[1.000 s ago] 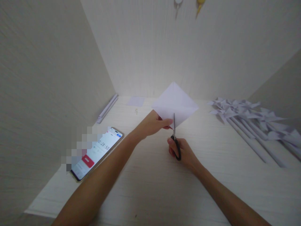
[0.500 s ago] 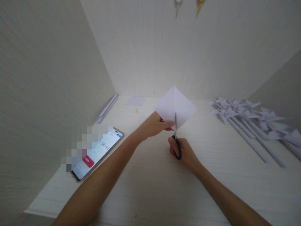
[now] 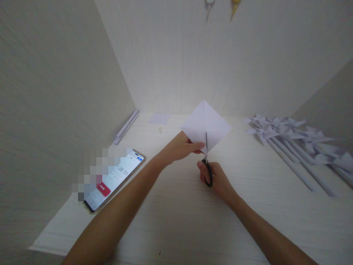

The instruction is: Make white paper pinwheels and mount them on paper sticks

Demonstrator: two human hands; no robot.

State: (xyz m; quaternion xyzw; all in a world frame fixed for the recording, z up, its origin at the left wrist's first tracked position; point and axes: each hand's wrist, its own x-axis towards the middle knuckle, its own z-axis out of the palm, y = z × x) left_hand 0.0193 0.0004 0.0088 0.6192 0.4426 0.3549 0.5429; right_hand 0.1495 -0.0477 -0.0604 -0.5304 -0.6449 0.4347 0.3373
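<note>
My left hand (image 3: pixel 187 146) pinches a square sheet of white paper (image 3: pixel 200 123) near its lower corner, thumb on top. The sheet is held up with one corner pointing away from me, and a crease line shows on it. My right hand (image 3: pixel 216 178) is closed round the black handles of a pair of scissors (image 3: pixel 209 173). One dark blade lies over the paper's face, running up from the near corner toward the middle; the other blade is hidden behind the sheet.
Several paper pinwheels (image 3: pixel 286 129) with rolled paper sticks (image 3: pixel 292 163) lie at the right. A phone (image 3: pixel 116 180) showing a running timer rests at the left. Rolled paper tubes (image 3: pixel 126 127), a flat paper piece (image 3: pixel 160 118) and small pale bits (image 3: pixel 160 130) sit near the back wall.
Hands, scissors and paper hold almost the same place; the sheet's right corner has shifted very slightly to the right. The phone's timer has advanced.
</note>
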